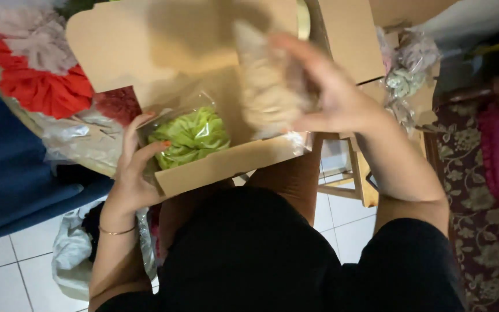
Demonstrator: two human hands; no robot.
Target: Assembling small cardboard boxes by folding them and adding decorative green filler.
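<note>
Right hand (333, 92) gripping beige packet (267, 92) above box (226, 164)

We see our two arms and our lap from above. Our left hand (131, 167) has nails painted bright orange. They look like tiny orange dots on the fingertips. On our left wrist we wear a thin gold bracelet (116, 231). It is a plain ring with no beads on it. Our right hand (333, 95) is blurry, so we cannot tell if its nails are painted too. It has no ring that we can see. We wear dark black clothes (272, 260). The black sleeves are short and stop high up, so both our arms are bare.
</note>
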